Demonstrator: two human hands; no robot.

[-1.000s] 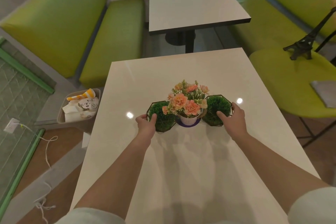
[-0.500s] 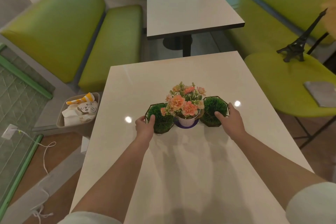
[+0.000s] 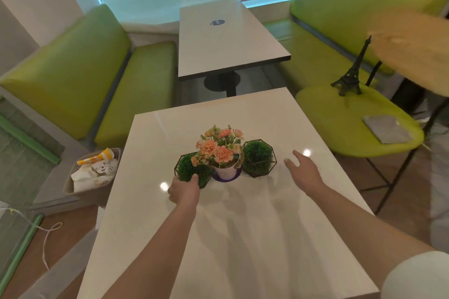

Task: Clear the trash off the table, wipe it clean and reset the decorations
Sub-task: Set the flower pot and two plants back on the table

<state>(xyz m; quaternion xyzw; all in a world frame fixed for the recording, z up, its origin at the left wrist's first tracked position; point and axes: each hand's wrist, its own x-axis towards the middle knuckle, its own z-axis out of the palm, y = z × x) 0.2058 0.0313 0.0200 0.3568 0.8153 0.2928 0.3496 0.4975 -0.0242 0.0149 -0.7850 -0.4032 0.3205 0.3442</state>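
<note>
A: In the middle of the white table [image 3: 243, 238]: a small pot of orange flowers [image 3: 220, 150] on a purple base. At 9 o'clock of it, touching, a green moss ball in a black wire frame [image 3: 190, 170]. At 3 o'clock, also touching, a second moss ball in wire frame [image 3: 258, 157].

B: And the hands?

A: Left hand [image 3: 183, 192] at 7 o'clock of the flower pot, thumb over the near edge of the left moss ball, other fingers curled under; gripping it, apparently. Right hand [image 3: 303, 172] at 3 o'clock of the right moss ball, apart from it, fingers straight and spread above the tabletop, grasping nothing.

B: Trash?

A: In a beige bin [image 3: 70, 183] on the floor at 9 o'clock of the table: crumpled white paper, a yellow-striped wrapper [image 3: 96, 156], a printed paper piece.

B: Around the table?

A: At 2 o'clock a lime-green chair [image 3: 340, 126] with a small dark Eiffel Tower model [image 3: 351, 73] standing upright on its seat and a grey folded cloth [image 3: 386, 130] lying flat near the seat's right end. At 12 o'clock a second table [image 3: 228, 41] with a blue round sticker. Green benches at 10 and 1 o'clock.
</note>
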